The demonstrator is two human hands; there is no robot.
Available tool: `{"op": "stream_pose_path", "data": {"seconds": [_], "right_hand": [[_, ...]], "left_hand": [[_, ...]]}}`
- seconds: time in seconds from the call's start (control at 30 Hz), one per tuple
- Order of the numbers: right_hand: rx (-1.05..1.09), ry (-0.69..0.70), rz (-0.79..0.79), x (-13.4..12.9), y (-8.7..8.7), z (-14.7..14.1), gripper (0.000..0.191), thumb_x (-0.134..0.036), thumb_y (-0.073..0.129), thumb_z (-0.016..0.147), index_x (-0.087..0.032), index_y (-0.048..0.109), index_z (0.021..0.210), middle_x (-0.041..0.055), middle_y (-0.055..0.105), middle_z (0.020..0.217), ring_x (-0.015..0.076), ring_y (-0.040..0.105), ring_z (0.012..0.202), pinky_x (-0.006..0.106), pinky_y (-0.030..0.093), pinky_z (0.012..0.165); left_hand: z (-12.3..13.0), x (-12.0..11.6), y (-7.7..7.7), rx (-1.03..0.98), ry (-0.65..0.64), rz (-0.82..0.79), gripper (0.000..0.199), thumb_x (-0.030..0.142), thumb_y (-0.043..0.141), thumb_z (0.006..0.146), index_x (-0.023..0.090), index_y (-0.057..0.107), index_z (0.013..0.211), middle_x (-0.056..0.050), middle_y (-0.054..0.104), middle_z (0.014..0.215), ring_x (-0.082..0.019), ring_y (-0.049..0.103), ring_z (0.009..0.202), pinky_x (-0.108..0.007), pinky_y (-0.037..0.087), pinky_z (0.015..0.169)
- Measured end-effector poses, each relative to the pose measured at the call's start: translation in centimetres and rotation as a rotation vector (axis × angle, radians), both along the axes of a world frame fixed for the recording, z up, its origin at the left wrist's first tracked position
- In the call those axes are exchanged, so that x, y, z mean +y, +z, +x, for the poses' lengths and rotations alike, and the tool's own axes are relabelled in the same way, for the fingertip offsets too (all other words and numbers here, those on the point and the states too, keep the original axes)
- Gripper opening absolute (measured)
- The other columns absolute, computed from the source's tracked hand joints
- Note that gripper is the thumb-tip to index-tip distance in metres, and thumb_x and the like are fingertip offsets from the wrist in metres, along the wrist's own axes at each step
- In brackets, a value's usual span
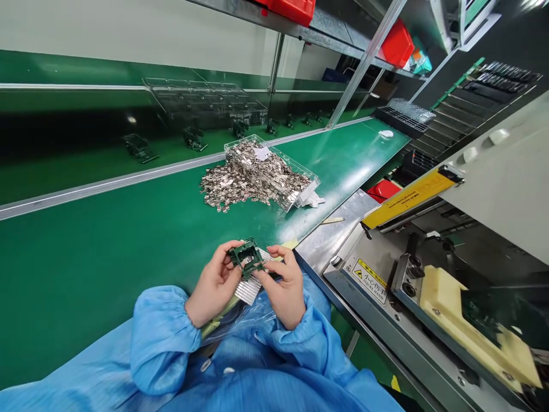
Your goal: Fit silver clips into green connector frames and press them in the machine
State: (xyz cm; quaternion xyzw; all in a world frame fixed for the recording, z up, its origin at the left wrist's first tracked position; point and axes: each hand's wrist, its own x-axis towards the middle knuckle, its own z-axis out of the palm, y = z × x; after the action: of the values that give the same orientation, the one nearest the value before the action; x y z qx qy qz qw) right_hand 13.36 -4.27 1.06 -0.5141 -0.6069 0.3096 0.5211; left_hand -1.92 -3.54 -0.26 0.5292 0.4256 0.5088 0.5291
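Between both hands, close to my body, is a small dark green plastic frame (247, 252) with a square opening. My left hand (217, 281) grips its left side with thumb and fingertips. On the other side, my right hand (285, 281) has its thumb and fingers closed at the frame's right edge; whether a small part is also in those fingers I cannot tell. Just below the frame lies a white ridged sheet (249, 290), partly hidden by the hands. Ahead on the green bench (107, 252), a heap of small shiny metal pieces (240, 180) spills from a clear plastic tray (315, 182).
A conveyor belt (171, 157) beyond the metal rail carries several dark frames (139, 147). At right stands a machine with a yellow bar (412, 194) and a hand-injury warning label (369, 280). Red bins (397, 43) sit on the overhead shelf. Black trays (405, 117) stand at the bench's far end.
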Motion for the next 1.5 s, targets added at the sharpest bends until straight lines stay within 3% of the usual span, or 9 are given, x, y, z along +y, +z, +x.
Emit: {"op": "stream_pose_path", "data": {"seconds": [0.23,0.4,0.7,1.0,1.1,1.2,1.37,1.43,1.5], "right_hand": [[-0.001,-0.022,-0.064,0.7,0.3,-1.5,0.008,-0.018,0.070,0.075,-0.020,0.066,0.068,0.0088,0.055,0.108,0.0255,0.053,0.107,0.041,0.043,0.093],[0.077,0.003,-0.136,0.7,0.3,-1.6,0.010,-0.026,0.066,0.077,-0.020,0.061,0.072,0.0097,0.054,0.108,0.0231,0.056,0.096,0.033,0.048,0.070],[0.546,0.195,-0.347,0.6,0.4,0.2,0.039,-0.034,0.084,0.061,-0.021,0.055,0.084,-0.0007,0.058,0.082,0.0151,0.055,0.077,0.024,0.045,0.064],[0.599,0.217,-0.298,-1.4,-0.1,2.3,0.046,-0.041,0.082,0.064,-0.022,0.053,0.093,-0.0002,0.060,0.081,0.0159,0.060,0.075,0.027,0.050,0.067],[0.439,0.258,-0.140,-2.6,0.7,5.2,0.057,-0.042,0.078,0.069,-0.023,0.053,0.116,0.0064,0.062,0.105,0.0199,0.061,0.092,0.029,0.052,0.071],[0.200,0.227,0.094,-4.8,2.6,8.9,0.072,-0.044,0.078,0.072,-0.025,0.048,0.134,0.0094,0.054,0.128,0.0245,0.054,0.114,0.035,0.049,0.089],[0.135,-0.063,0.177,-10.5,5.2,16.1,0.070,-0.058,0.079,0.066,-0.026,0.058,0.124,0.0095,0.062,0.118,0.0292,0.059,0.108,0.042,0.048,0.095],[0.172,-0.295,0.244,-13.2,5.4,19.4,0.075,-0.063,0.078,0.064,-0.025,0.056,0.125,0.0115,0.061,0.119,0.0314,0.061,0.107,0.044,0.050,0.092],[0.175,-0.658,0.405,-15.5,5.5,22.5,0.074,-0.061,0.076,0.069,-0.024,0.053,0.128,0.0126,0.058,0.124,0.0317,0.059,0.111,0.046,0.050,0.092]], "left_hand": [[-0.1,-0.3,0.1,0.069,-0.059,0.119,0.035,0.018,0.047,0.090,0.020,0.042,0.124,-0.008,0.064,0.110,-0.015,0.065,0.099,-0.027,0.051,0.087],[-0.3,-0.4,0.4,0.144,-0.032,0.139,0.033,0.019,0.048,0.089,0.020,0.043,0.122,-0.007,0.064,0.106,-0.014,0.064,0.085,-0.022,0.052,0.070],[-0.7,-1.2,1.7,0.194,-0.106,0.157,0.033,0.024,0.050,0.090,0.020,0.046,0.122,-0.008,0.062,0.107,-0.015,0.062,0.085,-0.025,0.052,0.072],[1.1,-2.5,4.5,0.441,-0.214,0.147,0.034,0.028,0.047,0.091,0.022,0.049,0.124,-0.010,0.064,0.110,-0.021,0.066,0.089,-0.030,0.055,0.074],[2.2,-2.2,5.7,0.495,-0.278,0.178,0.035,0.029,0.049,0.090,0.023,0.050,0.125,-0.011,0.063,0.118,-0.024,0.065,0.102,-0.034,0.054,0.086],[4.4,-1.3,7.1,0.510,-0.416,0.183,0.038,0.029,0.053,0.088,0.024,0.052,0.126,-0.010,0.063,0.121,-0.026,0.065,0.103,-0.035,0.055,0.087],[12.7,1.1,10.4,0.324,-0.916,0.139,0.057,0.031,0.063,0.083,0.027,0.045,0.137,-0.011,0.063,0.125,-0.029,0.064,0.110,-0.039,0.057,0.087],[17.4,1.7,11.7,0.287,-0.966,0.221,0.063,0.033,0.067,0.080,0.024,0.045,0.137,-0.012,0.057,0.134,-0.031,0.056,0.121,-0.043,0.052,0.096],[22.4,2.0,12.4,0.294,-0.898,0.406,0.067,0.037,0.070,0.076,0.021,0.046,0.137,-0.013,0.050,0.141,-0.032,0.047,0.130,-0.046,0.043,0.106]]}}
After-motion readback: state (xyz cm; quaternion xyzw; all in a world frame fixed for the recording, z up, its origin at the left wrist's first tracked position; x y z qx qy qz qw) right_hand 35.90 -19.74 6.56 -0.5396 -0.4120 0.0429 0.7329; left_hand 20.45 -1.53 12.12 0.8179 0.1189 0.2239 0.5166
